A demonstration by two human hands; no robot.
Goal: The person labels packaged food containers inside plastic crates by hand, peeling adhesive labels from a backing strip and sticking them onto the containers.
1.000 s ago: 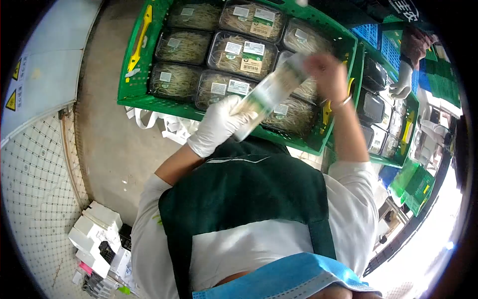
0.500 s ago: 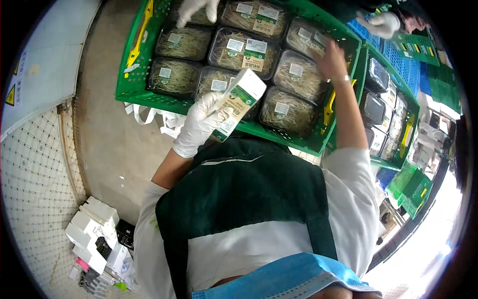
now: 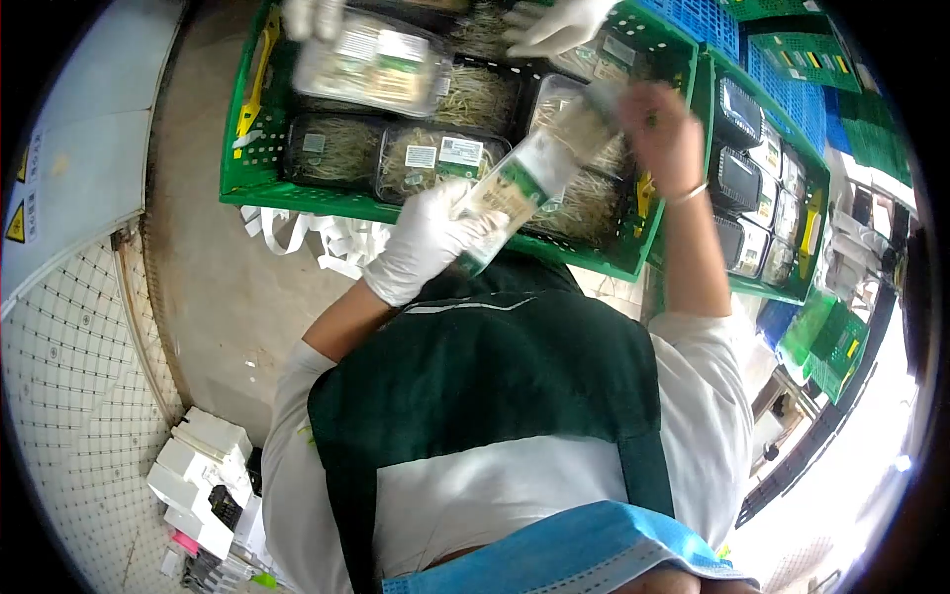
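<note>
My left hand (image 3: pixel 430 241), in a white glove, is closed around a stack of printed green-and-beige labels (image 3: pixel 510 203) above the crate's near edge. My right hand (image 3: pixel 665 139) is bare with a bracelet at the wrist, and smeared by motion. Its fingers are closed on a blurred label (image 3: pixel 582 124) at the upper end of the stack. Below both hands, black trays of sprouts under clear film lie in a green crate (image 3: pixel 297 198). One tray (image 3: pixel 430 158) bears a white sticker and a green label. The trays under the stack are partly hidden.
Across the crate, another person's gloved hands (image 3: pixel 559 28) reach in; a labelled tray (image 3: pixel 371 67) is lifted at the left by one of them. A second green crate (image 3: pixel 772 287) with packed trays stands at the right, beside blue crates (image 3: pixel 792 99). White boxes (image 3: pixel 203 465) sit lower left.
My right hand has left the right-hand tray and now grips a label by the stack. My left hand has shifted slightly right. The other person has raised a labelled tray at the left.
</note>
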